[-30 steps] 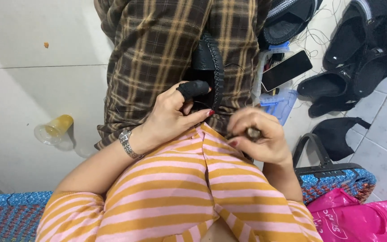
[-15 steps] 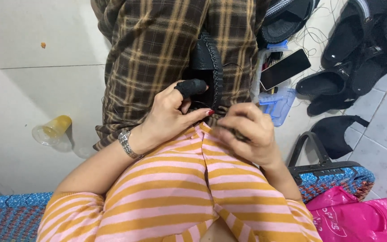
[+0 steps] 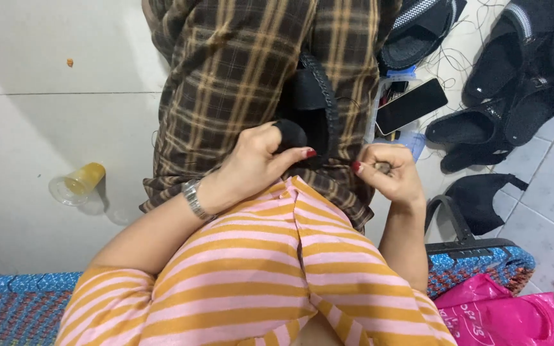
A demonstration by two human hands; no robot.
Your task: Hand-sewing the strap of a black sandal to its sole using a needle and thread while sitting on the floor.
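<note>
Count: two hands, one black shoe upper in work, one phone, one plastic cup, one pink bag, roughly four to five loose black uppers at 1–2 o'clock.

Left hand (image 3: 258,160) curled, thumb and fingers pinching the near end of the black shoe upper (image 3: 312,106); metal wristwatch (image 3: 192,200) on that wrist. Upper lying on a brown plaid cloth (image 3: 238,70) at 12 o'clock, braided edge running along its right side.

Right hand (image 3: 389,174) closed in a loose fist, fingertips pinching a small dark object, too small to identify; positioned at 3 o'clock from the left hand, just beside the upper, not clearly touching it.

Versus half a second ago: right hand drawn away from the upper toward 3 o'clock, gap between the hands wider; left-hand grip unchanged. Cup, phone and spare uppers not moved.

Surroundings: black phone (image 3: 411,104) at 1 o'clock, resting on a bluish clear plastic box (image 3: 411,138). Pile of black uppers (image 3: 514,77) beyond, thin threads strewn over the floor there. Yellowish plastic cup (image 3: 78,184) tipped on its side at 9 o'clock on the pale tiled floor (image 3: 46,109). Pink plastic bag (image 3: 501,314) at 5 o'clock. Blue woven seat edge (image 3: 14,307) along the bottom.

Obstruction: orange-and-pink striped garment (image 3: 258,275) filling the lower centre, hiding part of both forearms and the lap.
</note>
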